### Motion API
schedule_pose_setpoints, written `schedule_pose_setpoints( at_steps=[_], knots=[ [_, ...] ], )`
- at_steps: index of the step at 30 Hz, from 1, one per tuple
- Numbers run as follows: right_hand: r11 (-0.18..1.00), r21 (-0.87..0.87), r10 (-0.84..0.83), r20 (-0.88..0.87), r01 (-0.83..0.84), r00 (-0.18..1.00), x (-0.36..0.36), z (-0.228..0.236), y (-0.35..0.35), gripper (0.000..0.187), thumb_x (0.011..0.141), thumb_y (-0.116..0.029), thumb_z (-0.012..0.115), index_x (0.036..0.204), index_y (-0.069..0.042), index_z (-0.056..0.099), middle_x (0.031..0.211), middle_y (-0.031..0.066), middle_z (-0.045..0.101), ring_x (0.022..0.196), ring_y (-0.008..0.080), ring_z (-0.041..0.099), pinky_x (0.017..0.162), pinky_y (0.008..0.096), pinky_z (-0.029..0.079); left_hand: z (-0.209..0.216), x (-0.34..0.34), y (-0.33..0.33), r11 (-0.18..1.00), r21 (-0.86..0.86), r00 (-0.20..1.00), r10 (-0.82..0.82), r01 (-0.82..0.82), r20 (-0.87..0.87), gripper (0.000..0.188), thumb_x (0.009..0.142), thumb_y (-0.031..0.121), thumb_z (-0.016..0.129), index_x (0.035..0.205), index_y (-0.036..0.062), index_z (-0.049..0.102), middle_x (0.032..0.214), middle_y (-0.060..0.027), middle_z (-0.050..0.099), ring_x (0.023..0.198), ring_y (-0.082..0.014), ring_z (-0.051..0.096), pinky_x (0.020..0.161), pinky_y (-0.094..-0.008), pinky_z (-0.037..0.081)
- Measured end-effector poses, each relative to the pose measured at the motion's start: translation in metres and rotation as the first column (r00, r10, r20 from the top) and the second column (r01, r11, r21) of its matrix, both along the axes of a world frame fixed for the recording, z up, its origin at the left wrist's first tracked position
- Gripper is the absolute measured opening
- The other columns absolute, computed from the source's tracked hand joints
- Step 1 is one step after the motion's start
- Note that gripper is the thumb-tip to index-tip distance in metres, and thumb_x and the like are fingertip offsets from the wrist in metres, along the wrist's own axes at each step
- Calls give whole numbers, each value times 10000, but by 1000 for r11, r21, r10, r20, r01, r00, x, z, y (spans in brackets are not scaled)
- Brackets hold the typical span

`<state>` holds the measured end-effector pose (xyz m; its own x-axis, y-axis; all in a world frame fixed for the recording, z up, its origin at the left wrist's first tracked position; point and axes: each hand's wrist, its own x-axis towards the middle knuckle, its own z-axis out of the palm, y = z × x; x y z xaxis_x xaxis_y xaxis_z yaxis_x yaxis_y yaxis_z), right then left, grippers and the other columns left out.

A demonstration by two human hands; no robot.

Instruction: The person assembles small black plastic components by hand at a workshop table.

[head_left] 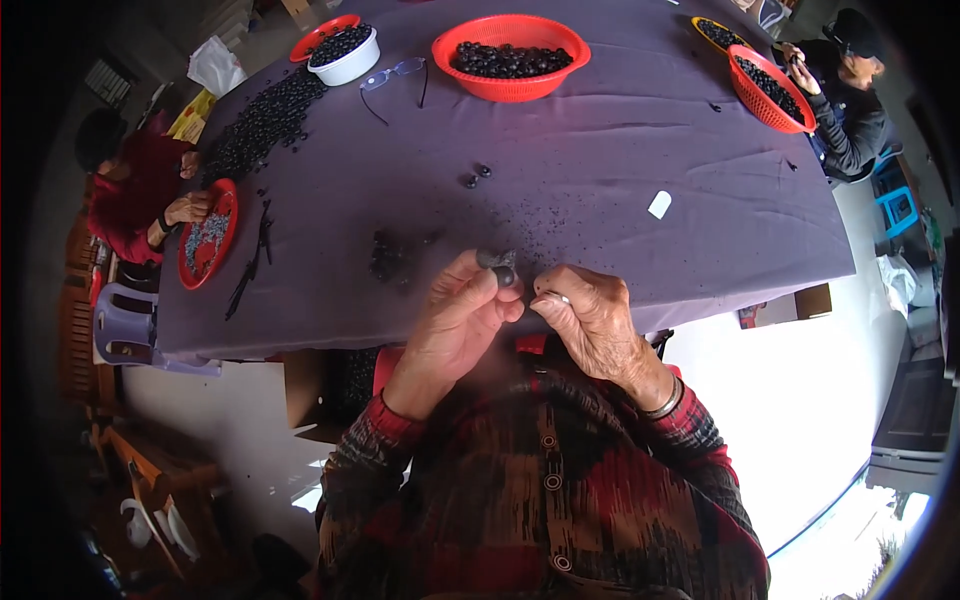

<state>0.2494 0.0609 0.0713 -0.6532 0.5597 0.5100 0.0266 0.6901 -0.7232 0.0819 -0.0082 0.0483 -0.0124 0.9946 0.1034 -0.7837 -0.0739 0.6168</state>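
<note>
Over the near edge of the table, my left hand (460,318) pinches a dark, round, bead-like ball (504,275) between thumb and fingers. A second dark piece shows at the fingertips, with a blurred greyish bit beside it. Just to its right, my right hand (590,318) is closed in a pinch, its fingertips turned toward the left hand. Something small and light glints at its fingers; I cannot make out what it is. A small pile of dark balls (385,255) lies beyond the left hand, and loose dark balls (471,181) sit farther out.
A red basket (440,72) and a white bowl (345,72) hold dark balls at the back, near eyeglasses (407,67). Dark crumbs lie ahead, with a white tag (660,205) to their right. Black pliers-like tools (262,237) lie left. Two people work at the sides.
</note>
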Motion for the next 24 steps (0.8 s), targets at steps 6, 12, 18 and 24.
schedule_pose_setpoints(
  at_steps=[6, 12, 18, 24],
  knots=[
    [997, 64, -34, -59, 38, 998, -3, 3, -2, 91, 858, -103, 582, 878, -23, 543, 751, 142, 569, 663, 349, 577, 576, 397, 470, 5, 3, -1, 999, -42, 1000, 12, -12, 0, 112, 935, 89, 527, 1009, 109, 608, 908, -4, 598, 813, -105, 529, 700, -285, 447],
    [994, 103, -22, -85, 30, 996, -6, 0, -2, 71, 840, -59, 576, 891, -17, 551, 769, 120, 571, 679, 317, 573, 579, 393, 469, 1, 5, -1, 999, -39, 1000, 13, -12, 26, 98, 937, 89, 522, 986, 103, 606, 908, -10, 601, 818, -101, 540, 707, -276, 455],
    [989, 139, -35, -83, 47, 996, -6, -7, -2, 97, 826, -74, 608, 895, -24, 563, 740, 101, 556, 651, 293, 554, 556, 383, 462, -6, 3, -1, 999, -54, 1000, 0, -1, -15, 93, 935, 102, 531, 988, 105, 608, 880, -2, 609, 808, -91, 556, 710, -271, 462],
    [990, 123, -61, -73, 70, 995, -5, -4, -3, 102, 814, -73, 617, 891, -24, 572, 718, 92, 546, 640, 287, 550, 547, 380, 457, -3, 5, -1, 998, -63, 1000, -7, 7, -7, 98, 934, 99, 531, 998, 110, 605, 871, -1, 606, 806, -88, 555, 704, -267, 463]
  ],
)
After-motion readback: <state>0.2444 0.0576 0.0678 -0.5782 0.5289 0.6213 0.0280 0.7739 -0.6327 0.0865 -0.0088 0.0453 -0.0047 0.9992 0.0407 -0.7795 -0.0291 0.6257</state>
